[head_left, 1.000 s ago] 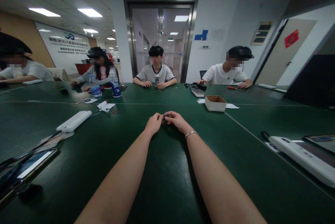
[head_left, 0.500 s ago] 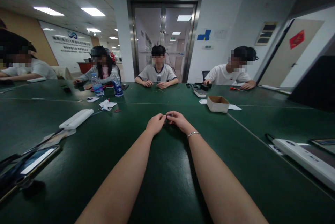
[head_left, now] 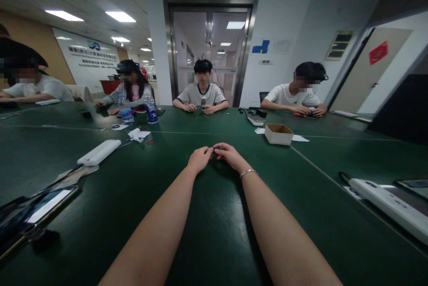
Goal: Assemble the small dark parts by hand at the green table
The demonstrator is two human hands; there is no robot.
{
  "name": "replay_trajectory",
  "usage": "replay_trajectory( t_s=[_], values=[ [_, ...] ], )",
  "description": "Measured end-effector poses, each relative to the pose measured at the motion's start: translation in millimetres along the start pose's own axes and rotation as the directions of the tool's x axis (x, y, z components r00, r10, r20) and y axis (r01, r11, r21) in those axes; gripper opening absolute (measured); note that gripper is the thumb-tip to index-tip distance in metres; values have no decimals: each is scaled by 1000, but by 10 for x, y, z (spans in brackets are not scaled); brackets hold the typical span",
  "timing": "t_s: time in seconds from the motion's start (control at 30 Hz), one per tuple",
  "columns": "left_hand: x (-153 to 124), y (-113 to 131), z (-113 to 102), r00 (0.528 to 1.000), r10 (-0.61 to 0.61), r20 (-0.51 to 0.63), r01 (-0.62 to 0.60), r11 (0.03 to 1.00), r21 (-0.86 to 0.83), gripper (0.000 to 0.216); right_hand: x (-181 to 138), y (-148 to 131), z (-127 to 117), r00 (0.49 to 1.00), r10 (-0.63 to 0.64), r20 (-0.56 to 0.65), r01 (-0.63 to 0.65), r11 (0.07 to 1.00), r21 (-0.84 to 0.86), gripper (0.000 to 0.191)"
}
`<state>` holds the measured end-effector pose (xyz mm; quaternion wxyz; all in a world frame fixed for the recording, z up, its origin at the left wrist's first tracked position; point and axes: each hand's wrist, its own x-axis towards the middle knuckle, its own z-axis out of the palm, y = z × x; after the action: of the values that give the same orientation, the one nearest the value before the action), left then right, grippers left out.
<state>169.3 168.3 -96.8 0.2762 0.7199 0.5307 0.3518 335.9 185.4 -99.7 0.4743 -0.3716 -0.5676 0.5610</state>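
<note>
Small part (head_left: pixel 213 148), too tiny to identify, sits pinched btw fingertips of left hand (head_left: pixel 199 159) & right hand (head_left: pixel 229 156), just above mid table (head_left: pixel 117 197). Risk: grip slips, it drops & hides on dark green top.

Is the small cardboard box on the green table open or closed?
Open. The cardboard box has no lid or flaps over its top, and its darker inside shows below the rim. Its contents cannot be seen.

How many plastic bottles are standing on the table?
2: the left bottle and the right bottle stand side by side on the table's far left, near a seated person. More may be hidden.
</note>
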Motion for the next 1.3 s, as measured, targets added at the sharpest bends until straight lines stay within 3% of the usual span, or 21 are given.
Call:
replay_trajectory(
  t_s=[0.43,0.63,0.77,0.87,1.0,1.1,1.3],
  values=[
    [100,-154,43,997,16,-70,-29,981,-193,44,16,-5,24,1000,7,-8,-7,1000,23,25],
    [132,-205,60,998,17,-53,-26,985,-170,46,-7,-12,-8,1000,-8,24,7,998,56,20],
    [139,-214,66,997,28,-69,-39,984,-172,46,-45,-49,-7,999,2,50,-7,995,104,28],
    [141,-206,68,997,34,-64,-45,983,-178,45,-22,-41,11,999,16,46,-18,998,56,21],
    [120,-173,55,997,47,-53,-55,988,-144,46,17,-14,16,999,0,53,2,1000,-29,30],
    [99,-153,42,998,45,-44,-50,992,-118,46,-4,-29,0,999,19,51,-21,999,35,21],
    [83,-135,28,998,35,-52,-41,993,-110,45,-40,-66,-1,998,34,60,-41,993,110,22]
  ],
)
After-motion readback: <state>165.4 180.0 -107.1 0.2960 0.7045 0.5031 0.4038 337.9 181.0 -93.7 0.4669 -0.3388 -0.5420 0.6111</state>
